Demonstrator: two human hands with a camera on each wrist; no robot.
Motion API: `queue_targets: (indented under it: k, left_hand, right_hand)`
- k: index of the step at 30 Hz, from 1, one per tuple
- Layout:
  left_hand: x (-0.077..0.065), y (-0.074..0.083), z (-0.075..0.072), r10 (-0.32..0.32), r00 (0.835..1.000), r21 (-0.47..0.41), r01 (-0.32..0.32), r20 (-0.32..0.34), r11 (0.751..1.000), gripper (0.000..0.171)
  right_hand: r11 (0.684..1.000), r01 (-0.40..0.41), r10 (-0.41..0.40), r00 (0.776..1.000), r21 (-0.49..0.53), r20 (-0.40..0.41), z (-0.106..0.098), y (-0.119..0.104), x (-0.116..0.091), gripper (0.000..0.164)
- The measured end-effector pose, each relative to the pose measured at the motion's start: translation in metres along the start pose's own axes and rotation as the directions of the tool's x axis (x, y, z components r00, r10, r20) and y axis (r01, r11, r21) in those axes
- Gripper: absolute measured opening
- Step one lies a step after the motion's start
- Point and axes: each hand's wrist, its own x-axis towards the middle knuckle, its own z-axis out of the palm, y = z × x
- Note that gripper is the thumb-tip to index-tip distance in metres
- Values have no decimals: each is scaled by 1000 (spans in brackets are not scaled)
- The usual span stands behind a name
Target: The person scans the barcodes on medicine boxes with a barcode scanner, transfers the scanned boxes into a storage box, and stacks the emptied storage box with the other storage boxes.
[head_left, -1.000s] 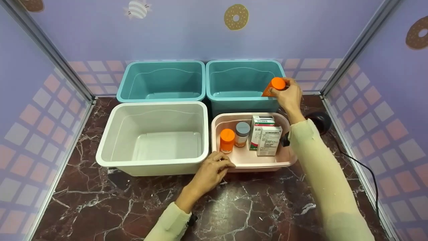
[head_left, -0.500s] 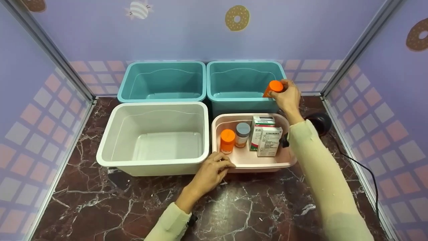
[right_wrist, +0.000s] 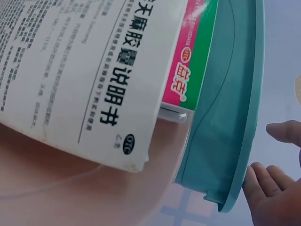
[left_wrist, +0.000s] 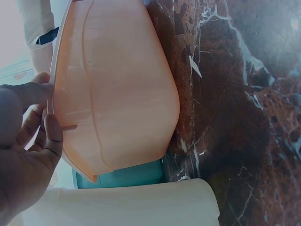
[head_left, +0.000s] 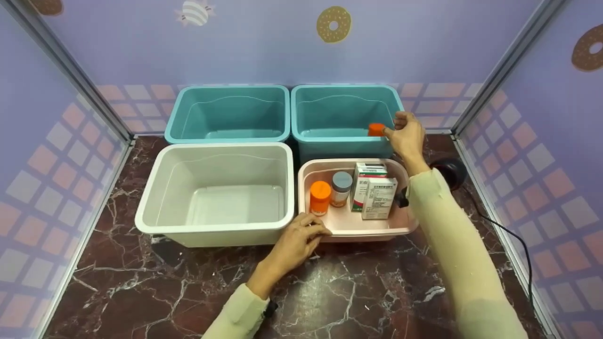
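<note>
In my head view I have the left hand (head_left: 301,237) at six o'clock, thumb and fingers pinching; the right hand (head_left: 407,137) near two, thumb apart from fingers, its sleeve (head_left: 454,245) toward four.

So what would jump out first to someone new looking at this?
Probably the bright orange: an orange bottle stands at the left end of the pink bin, and an orange cap shows inside the right teal bin, beside the right hand. After that, likely the large white bin at front left.
</note>
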Motion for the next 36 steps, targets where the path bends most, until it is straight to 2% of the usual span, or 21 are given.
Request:
queue_targets:
  k: [13,20,29,36]
  left_hand:
    - [1,1,-1,-32,999,-15,33,21,999,19]
    - [0,0,0,-27,1000,-19,27,15,999,19]
    - [1,0,1,-39,999,-23,39,27,999,20]
    - [1,0,2,-40,999,-24,40,21,999,20]
  right_hand:
    - [998,-1,1,1000,60,-6,-6,1,-2,48]
    - [997,32,-32,999,77,0,-7,-1,-6,45]
    - [991,66,-68,998,116,16,-9,-3,-20,45]
    - [988,73,-82,995,136,65,-11,-10,-33,44]
